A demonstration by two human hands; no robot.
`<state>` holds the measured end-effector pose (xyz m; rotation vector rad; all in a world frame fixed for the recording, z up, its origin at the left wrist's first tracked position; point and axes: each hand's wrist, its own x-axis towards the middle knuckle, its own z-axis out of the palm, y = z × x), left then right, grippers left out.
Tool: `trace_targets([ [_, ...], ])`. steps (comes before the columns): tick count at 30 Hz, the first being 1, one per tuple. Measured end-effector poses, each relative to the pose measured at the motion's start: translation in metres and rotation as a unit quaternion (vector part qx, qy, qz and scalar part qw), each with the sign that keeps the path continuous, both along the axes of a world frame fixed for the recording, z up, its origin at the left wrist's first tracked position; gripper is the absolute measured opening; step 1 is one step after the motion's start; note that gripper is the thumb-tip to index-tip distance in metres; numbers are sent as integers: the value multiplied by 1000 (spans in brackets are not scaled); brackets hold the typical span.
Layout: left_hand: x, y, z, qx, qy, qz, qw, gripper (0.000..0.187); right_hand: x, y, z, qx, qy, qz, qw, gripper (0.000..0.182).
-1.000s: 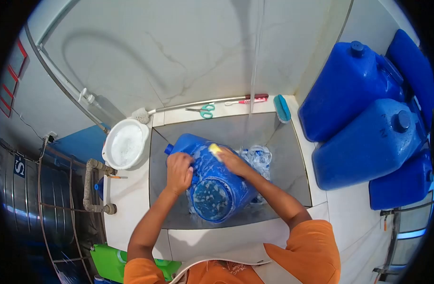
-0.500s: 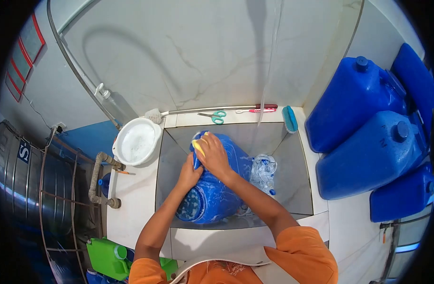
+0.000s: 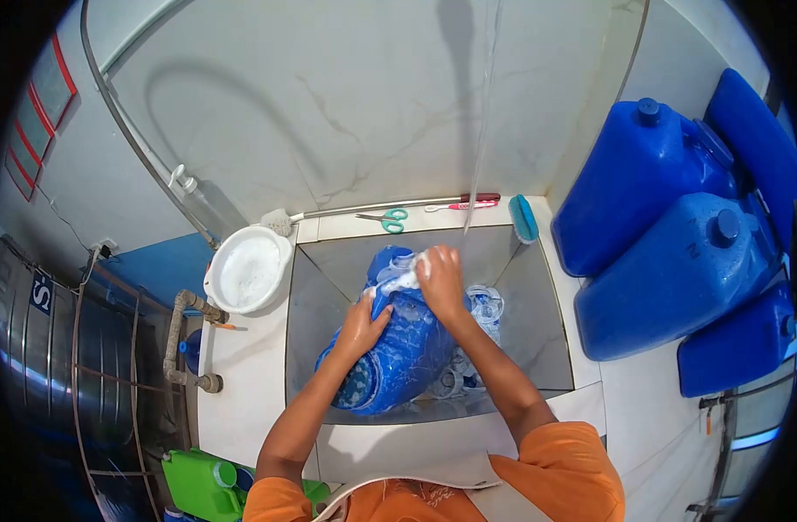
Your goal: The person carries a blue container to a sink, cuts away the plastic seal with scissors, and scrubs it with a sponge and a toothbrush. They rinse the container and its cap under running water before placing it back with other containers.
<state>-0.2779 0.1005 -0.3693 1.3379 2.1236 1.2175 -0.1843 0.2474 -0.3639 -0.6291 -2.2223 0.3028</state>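
Note:
A soapy blue water jug lies tilted in the grey sink, its wide round opening towards me at the lower left. My left hand is closed around the jug's handle. On the upper part of the jug, my right hand presses a suds-covered sponge, mostly hidden by foam and fingers. Beside the jug, partly behind my right forearm, clear plastic pieces with blue caps lie in the sink.
A white basin of suds and a pump bottle stand at left. Along the back ledge lie scissors, a toothbrush, a long-handled brush and a teal brush. Large blue jugs stand at right; water streams down.
My right hand has moved right and slightly down with the sponge, across the jug's upper part. My left hand has shifted slightly right on the handle, and the jug has turned a little.

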Motion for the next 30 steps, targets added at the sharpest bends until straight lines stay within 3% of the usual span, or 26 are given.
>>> trace_targets([
  [3, 3, 6, 7, -63, 13, -8, 998, 42, 5, -13, -10, 34, -30, 23, 999, 18],
  [5, 5, 1, 2, -48, 25, -3, 999, 43, 13, -19, -10, -10, 44, 108, 993, 18],
  [7, 2, -10, -3, -33, 41, 5, 999, 45, 29, 5, -24, 38, 91, 95, 991, 19],
  [8, 2, -18, -10, -25, 55, -3, 998, 46, 35, 21, -34, -155, 85, 97, 979, 21],
  [9, 1, -20, -14, -18, 68, -12, 997, 48, 38, 33, -39, -341, 73, 94, 932, 24],
  [10, 3, -24, -9, -56, 54, -23, 997, 49, 40, 37, -22, -486, 60, 168, 855, 27],
  [11, 7, -27, -3, -58, 53, -24, 997, 49, 36, 41, -11, -488, 59, 166, 855, 27],
  [13, 14, -30, 8, -99, 103, -87, 986, 48, 17, 48, 5, -308, 51, 459, 832, 28],
  [14, 15, -31, -3, -31, 165, -105, 980, 45, 6, 49, 9, -313, -63, 524, 789, 28],
  [15, 15, -32, -2, -33, 168, -108, 979, 45, 1, 43, 17, -313, -58, 523, 790, 28],
  [17, 19, -33, 2, -116, 175, -140, 968, 44, 1, 32, 41, -178, -281, 530, 780, 26],
  [18, 20, -34, 1, -110, 184, -135, 967, 43, 1, 39, 34, -179, -280, 529, 781, 26],
  [19, 21, -36, -2, -113, 182, -137, 967, 43, 1, 47, 16, -302, -200, 491, 792, 29],
  [21, 16, -33, -9, -11, 176, -87, 980, 43, -2, 76, -33, -521, -26, 382, 763, 35],
  [22, 10, -31, -13, -12, 176, -89, 980, 43, 2, 88, -74, -493, 2, 314, 811, 36],
  [24, -3, -35, -20, -30, 134, -5, 990, 41, 27, 115, -193, -527, 62, 250, 810, 36],
  [25, -8, -32, -19, -31, 133, -5, 991, 41, 48, 131, -258, -463, 60, 184, 865, 35],
  [26, -15, -28, -15, -37, 42, 42, 998, 40, 67, 128, -309, -396, 58, 117, 909, 33],
  [27, -22, -29, -13, -43, -49, 88, 994, 39, 74, 105, -337, -472, 8, 67, 879, 31],
  [28, -31, -31, -22, -47, -51, 89, 994, 39, 81, 77, -357, -541, -44, 15, 839, 29],
  [29, -44, -31, -36, -30, -69, 136, 988, 37, 64, 17, -358, -604, 170, -35, 778, 27],
  [30, -50, -30, -49, -14, -88, 183, 979, 35, 64, -30, -275, -524, -97, -71, 843, 49],
])
